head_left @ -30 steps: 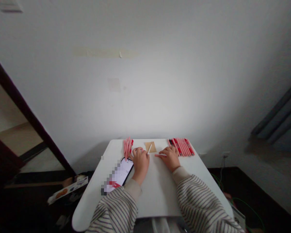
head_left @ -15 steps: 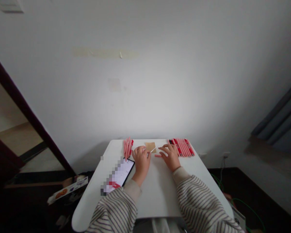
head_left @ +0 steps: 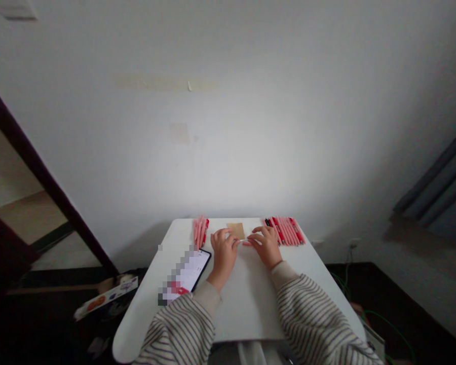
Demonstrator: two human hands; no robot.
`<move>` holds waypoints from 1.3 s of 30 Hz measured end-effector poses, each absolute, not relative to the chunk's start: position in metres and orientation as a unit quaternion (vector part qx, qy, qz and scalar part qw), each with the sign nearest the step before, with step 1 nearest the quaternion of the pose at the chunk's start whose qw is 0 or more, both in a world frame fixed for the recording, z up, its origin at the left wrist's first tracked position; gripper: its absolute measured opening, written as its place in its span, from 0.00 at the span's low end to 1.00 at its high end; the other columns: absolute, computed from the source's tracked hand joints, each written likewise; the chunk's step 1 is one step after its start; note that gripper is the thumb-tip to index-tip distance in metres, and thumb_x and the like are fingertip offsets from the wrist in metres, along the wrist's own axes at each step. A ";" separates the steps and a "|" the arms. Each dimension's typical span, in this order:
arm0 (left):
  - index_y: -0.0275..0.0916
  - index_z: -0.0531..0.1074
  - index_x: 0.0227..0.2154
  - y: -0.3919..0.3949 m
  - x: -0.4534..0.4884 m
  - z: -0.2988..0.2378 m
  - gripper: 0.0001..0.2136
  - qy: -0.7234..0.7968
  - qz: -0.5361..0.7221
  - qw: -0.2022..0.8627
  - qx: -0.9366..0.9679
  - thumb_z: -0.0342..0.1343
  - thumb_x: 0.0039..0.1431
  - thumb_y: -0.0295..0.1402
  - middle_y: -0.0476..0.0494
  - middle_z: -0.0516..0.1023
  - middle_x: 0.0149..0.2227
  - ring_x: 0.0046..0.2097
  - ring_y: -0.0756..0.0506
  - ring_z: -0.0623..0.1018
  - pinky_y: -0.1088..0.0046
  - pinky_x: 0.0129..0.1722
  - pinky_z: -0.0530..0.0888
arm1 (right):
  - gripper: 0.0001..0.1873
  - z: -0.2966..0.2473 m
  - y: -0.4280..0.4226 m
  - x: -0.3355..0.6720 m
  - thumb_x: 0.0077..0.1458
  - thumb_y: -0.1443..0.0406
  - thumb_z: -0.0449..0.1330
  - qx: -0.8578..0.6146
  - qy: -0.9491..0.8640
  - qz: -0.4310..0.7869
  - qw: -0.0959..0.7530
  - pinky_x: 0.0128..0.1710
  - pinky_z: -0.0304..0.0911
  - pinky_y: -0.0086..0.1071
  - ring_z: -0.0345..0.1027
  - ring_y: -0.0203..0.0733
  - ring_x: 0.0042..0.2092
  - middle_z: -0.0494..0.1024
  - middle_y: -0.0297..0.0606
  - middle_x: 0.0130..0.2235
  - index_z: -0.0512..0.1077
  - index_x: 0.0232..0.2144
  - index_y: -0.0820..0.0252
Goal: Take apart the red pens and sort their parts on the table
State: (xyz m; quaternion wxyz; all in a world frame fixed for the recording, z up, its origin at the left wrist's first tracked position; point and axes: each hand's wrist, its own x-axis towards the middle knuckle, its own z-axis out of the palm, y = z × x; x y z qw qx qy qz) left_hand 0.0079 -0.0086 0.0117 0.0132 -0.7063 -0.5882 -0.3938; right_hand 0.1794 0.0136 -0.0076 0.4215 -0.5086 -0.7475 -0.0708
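Observation:
My left hand (head_left: 224, 253) pinches one end of a thin white stick, which looks like a pen refill (head_left: 243, 240). At its other end, the fingertips of my right hand (head_left: 267, 248) are closed on it, so it lies nearly level between both hands. Just below it a short pink pen part (head_left: 247, 244) rests on the white table (head_left: 247, 309), partly covered by my right fingers. A small tan square of paper (head_left: 236, 229) lies behind the refill. The fingertips hide both ends of the refill.
A row of pink and red pens (head_left: 288, 231) lies at the back right. Several more pens (head_left: 200, 230) are bunched at the back left, close to a phone (head_left: 190, 274) with its screen lit. The wall (head_left: 235, 152) stands right behind the table.
The refill's free end has swung down from a slant to nearly level. My right hand has shifted slightly left and its fingers have closed on that end.

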 end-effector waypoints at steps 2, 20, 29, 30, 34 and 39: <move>0.44 0.76 0.32 -0.008 0.008 0.011 0.05 -0.587 -0.397 0.012 -0.706 0.55 0.57 0.35 0.44 0.72 0.48 0.52 0.42 0.65 0.59 0.56 0.60 | 0.04 -0.007 0.013 0.179 0.54 0.61 0.63 -0.509 -0.748 -0.066 0.421 0.48 0.50 0.39 0.58 0.44 0.47 0.76 0.35 0.40 0.79 0.32 0.49; 0.45 0.76 0.33 -0.014 -0.002 0.017 0.05 -0.685 -0.318 0.067 -0.652 0.58 0.53 0.35 0.44 0.71 0.47 0.52 0.39 0.64 0.55 0.53 0.57 | 0.07 -0.003 0.010 0.181 0.58 0.62 0.58 -0.553 -0.725 -0.045 0.408 0.46 0.49 0.37 0.60 0.43 0.44 0.77 0.35 0.34 0.78 0.33 0.51; 0.44 0.76 0.37 -0.010 -0.004 0.008 0.09 -0.695 -0.275 0.091 -0.658 0.56 0.54 0.37 0.42 0.70 0.47 0.51 0.38 0.62 0.53 0.51 0.57 | 0.07 -0.003 0.009 0.180 0.58 0.62 0.58 -0.557 -0.722 -0.031 0.410 0.47 0.48 0.38 0.60 0.43 0.44 0.77 0.35 0.35 0.78 0.33 0.51; 0.44 0.76 0.36 -0.010 -0.004 0.007 0.08 -0.694 -0.274 0.092 -0.659 0.55 0.55 0.37 0.42 0.70 0.47 0.51 0.38 0.62 0.52 0.51 0.57 | 0.07 -0.004 0.010 0.180 0.58 0.62 0.58 -0.556 -0.723 -0.029 0.409 0.48 0.48 0.38 0.60 0.43 0.44 0.77 0.34 0.35 0.78 0.34 0.51; 0.44 0.76 0.36 -0.008 -0.004 0.005 0.10 -0.696 -0.268 0.095 -0.659 0.50 0.58 0.35 0.41 0.71 0.47 0.51 0.38 0.62 0.52 0.50 0.57 | 0.07 -0.007 0.012 0.181 0.58 0.62 0.59 -0.555 -0.728 -0.029 0.401 0.49 0.47 0.37 0.60 0.42 0.44 0.77 0.34 0.35 0.78 0.34 0.51; 0.43 0.76 0.35 -0.008 -0.003 0.004 0.11 -0.695 -0.270 0.104 -0.658 0.48 0.59 0.33 0.41 0.71 0.46 0.50 0.39 0.63 0.53 0.50 0.57 | 0.07 -0.008 0.013 0.181 0.58 0.63 0.59 -0.556 -0.728 -0.027 0.400 0.48 0.47 0.37 0.60 0.43 0.44 0.77 0.34 0.34 0.78 0.35 0.50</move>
